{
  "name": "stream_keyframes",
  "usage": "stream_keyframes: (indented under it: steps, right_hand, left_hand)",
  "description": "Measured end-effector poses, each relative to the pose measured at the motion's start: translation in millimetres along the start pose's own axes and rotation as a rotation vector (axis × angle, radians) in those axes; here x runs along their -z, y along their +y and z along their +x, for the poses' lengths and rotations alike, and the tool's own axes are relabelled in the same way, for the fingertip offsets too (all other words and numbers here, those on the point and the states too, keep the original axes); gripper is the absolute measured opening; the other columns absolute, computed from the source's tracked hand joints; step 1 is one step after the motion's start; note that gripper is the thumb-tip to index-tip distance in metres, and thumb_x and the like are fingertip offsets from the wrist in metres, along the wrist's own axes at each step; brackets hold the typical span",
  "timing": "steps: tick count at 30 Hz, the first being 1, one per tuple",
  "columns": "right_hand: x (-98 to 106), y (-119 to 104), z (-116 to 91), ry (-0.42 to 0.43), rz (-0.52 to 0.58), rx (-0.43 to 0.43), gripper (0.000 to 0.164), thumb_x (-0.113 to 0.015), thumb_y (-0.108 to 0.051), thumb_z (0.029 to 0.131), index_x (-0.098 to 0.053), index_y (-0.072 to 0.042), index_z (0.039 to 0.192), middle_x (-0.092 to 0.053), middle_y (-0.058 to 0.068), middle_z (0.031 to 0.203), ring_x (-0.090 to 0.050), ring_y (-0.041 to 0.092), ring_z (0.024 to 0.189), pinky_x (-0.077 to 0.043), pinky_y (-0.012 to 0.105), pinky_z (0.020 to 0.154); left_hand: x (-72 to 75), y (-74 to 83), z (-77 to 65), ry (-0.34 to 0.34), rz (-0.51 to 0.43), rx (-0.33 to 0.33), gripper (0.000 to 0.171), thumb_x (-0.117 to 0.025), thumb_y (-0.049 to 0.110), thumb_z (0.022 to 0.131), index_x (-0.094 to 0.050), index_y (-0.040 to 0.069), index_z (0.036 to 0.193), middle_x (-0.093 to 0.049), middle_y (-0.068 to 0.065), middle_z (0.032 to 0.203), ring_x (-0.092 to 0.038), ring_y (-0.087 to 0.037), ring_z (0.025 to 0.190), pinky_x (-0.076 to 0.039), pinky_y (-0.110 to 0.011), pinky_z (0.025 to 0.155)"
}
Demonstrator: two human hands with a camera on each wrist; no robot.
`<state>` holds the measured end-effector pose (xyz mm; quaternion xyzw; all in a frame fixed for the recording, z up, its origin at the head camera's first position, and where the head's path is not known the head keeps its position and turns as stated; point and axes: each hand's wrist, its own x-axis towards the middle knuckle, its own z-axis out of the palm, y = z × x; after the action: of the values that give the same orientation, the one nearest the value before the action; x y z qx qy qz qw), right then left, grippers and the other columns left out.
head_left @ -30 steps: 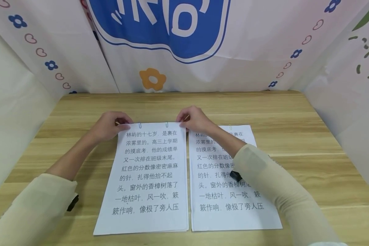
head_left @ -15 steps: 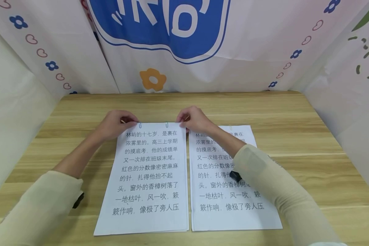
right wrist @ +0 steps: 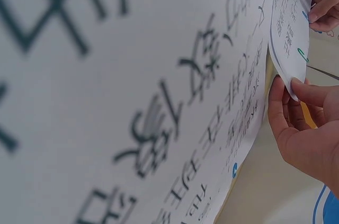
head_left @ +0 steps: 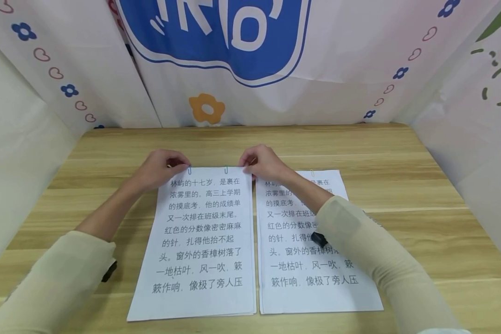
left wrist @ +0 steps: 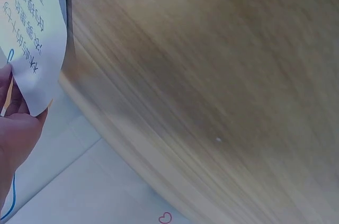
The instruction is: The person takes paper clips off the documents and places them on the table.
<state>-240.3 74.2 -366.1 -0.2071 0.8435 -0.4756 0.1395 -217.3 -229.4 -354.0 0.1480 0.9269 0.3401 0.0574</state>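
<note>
One cream sleeve (head_left: 62,278) enters at the lower left, a black block (head_left: 109,272) beside its cuff, and leads to the person's left hand (head_left: 160,169). Its fingers pinch the top edge of the left stack of printed sheets (head_left: 200,241) towards the left corner, right at the blue paper clip (head_left: 189,170); whether they grip the clip along with the paper, one cannot tell.

That stack lies on the wood-grain tabletop (head_left: 250,144), its Chinese text running upright for the wearer. Several page edges show, slightly uneven, at the lower right corner. Behind the tabletop's far edge, an orange flower (head_left: 197,105) is printed on the white backdrop (head_left: 338,93), with part of a blue emblem (head_left: 256,69) higher up.

Farther along the same top edge sits a green paper clip (head_left: 226,170). Just past it, the right hand (head_left: 267,163) pinches the stack's top right corner between thumb and fingers.

Next comes the right stack of printed sheets (head_left: 317,297), bearing the same text across a narrow gap and partly covered by the right forearm. A yellow paper clip (head_left: 312,173) holds its top edge. The right sleeve (head_left: 371,255) crosses its right side.
</note>
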Motion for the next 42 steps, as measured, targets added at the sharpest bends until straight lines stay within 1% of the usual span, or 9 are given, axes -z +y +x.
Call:
stream_keyframes:
  steps: [6, 12, 18, 24, 34, 42]
  right_hand:
    - [0.1, 1.0, 0.0, -0.007, 0.006, 0.003, 0.012, -0.065, 0.009, 0.094, -0.073, 0.003, 0.100, -0.066, 0.013, 0.094, -0.062, 0.020, 0.074, -0.058, 0.034, 0.067]
    - [0.3, 2.2, 0.1, -0.008, 0.010, 0.002, 0.012, -0.066, 0.010, 0.093, -0.072, 0.003, 0.100, -0.066, 0.013, 0.094, -0.062, 0.021, 0.074, -0.057, 0.031, 0.065]
    - [-1.5, 1.8, 0.6, -0.008, 0.012, -0.003, 0.012, -0.066, 0.009, 0.094, -0.073, 0.002, 0.100, -0.066, 0.013, 0.096, -0.062, 0.021, 0.077, -0.057, 0.032, 0.066]
    - [-3.0, 0.6, 0.2, -0.008, 0.005, -0.013, 0.012, -0.066, 0.008, 0.094, -0.073, 0.001, 0.101, -0.066, 0.013, 0.097, -0.063, 0.021, 0.079, -0.059, 0.034, 0.069]
    - [-2.8, 1.9, 1.0, -0.016, 0.000, -0.011, 0.012, -0.066, 0.008, 0.095, -0.073, 0.001, 0.102, -0.067, 0.013, 0.096, -0.063, 0.021, 0.078, -0.058, 0.034, 0.068]
    - [-2.6, 0.5, -0.1, -0.017, -0.002, -0.008, 0.012, -0.066, 0.008, 0.095, -0.073, 0.002, 0.102, -0.067, 0.013, 0.096, -0.062, 0.021, 0.076, -0.058, 0.034, 0.068]
  left_hand:
    - [-1.8, 3.0, 0.4, -0.009, -0.002, 0.013, 0.016, -0.060, 0.002, 0.102, -0.072, -0.004, 0.110, -0.069, -0.018, 0.101, -0.061, -0.028, 0.089, -0.047, -0.023, 0.073]
    - [-2.2, 4.3, 0.2, -0.013, -0.015, 0.012, 0.015, -0.059, 0.002, 0.103, -0.072, -0.004, 0.110, -0.068, -0.019, 0.101, -0.060, -0.029, 0.089, -0.047, -0.023, 0.072]
    - [-2.7, -0.5, -0.2, -0.015, -0.011, 0.014, 0.016, -0.059, 0.002, 0.103, -0.071, -0.004, 0.111, -0.068, -0.018, 0.101, -0.061, -0.028, 0.089, -0.048, -0.023, 0.072]
    - [-2.4, -2.6, -0.4, -0.017, -0.026, 0.017, 0.015, -0.059, 0.002, 0.102, -0.071, -0.004, 0.110, -0.068, -0.018, 0.101, -0.060, -0.028, 0.088, -0.048, -0.024, 0.074]
    - [-2.7, -3.5, -1.2, -0.022, -0.055, 0.042, 0.017, -0.059, 0.003, 0.103, -0.070, -0.004, 0.114, -0.067, -0.019, 0.105, -0.060, -0.028, 0.091, -0.048, -0.024, 0.077]
    - [-5.1, -3.9, -1.9, -0.009, -0.074, 0.078, 0.018, -0.059, 0.004, 0.104, -0.070, -0.003, 0.116, -0.066, -0.019, 0.110, -0.058, -0.028, 0.095, -0.046, -0.023, 0.077]
